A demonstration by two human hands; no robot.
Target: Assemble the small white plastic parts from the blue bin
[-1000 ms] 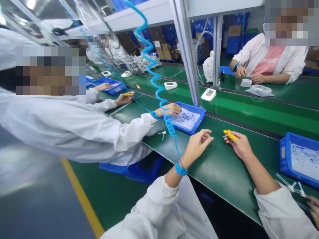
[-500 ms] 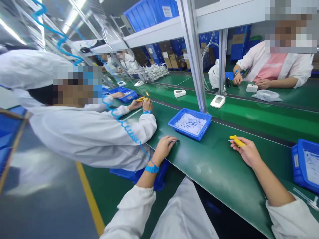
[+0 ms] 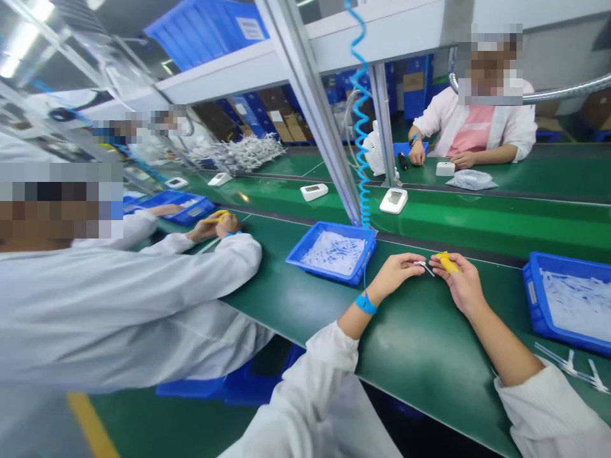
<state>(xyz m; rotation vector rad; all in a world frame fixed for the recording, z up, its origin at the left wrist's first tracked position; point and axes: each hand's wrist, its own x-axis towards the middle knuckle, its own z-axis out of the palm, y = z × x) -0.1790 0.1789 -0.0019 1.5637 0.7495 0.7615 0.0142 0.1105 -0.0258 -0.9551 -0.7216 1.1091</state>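
My left hand point(image 3: 395, 278) pinches a small thin piece point(image 3: 424, 266), whitish with a dark strip, between thumb and fingers. Its exact kind is too small to make out. Close beside it, my right hand point(image 3: 464, 287) is closed around a small yellow tool point(image 3: 447, 262), whose working end is partly covered by the fingers. The fingertips of both hands nearly meet above the green bench. A blue wrist strap point(image 3: 365, 303) with a coiled cord sits on my left wrist.
Blue trays of small white pieces stand left point(image 3: 292, 258) and right point(image 3: 535, 305) of my hands. White T-shaped tube parts point(image 3: 568, 364) lie at the right. White devices with screens point(image 3: 394, 201) rest on the green belt. A co-worker's sleeve point(image 3: 191, 267) is close on the left.
My left hand has moved right, from the bench edge to beside my right hand, with the thin piece in its fingers. The view has turned somewhat; my right hand keeps the yellow tool.
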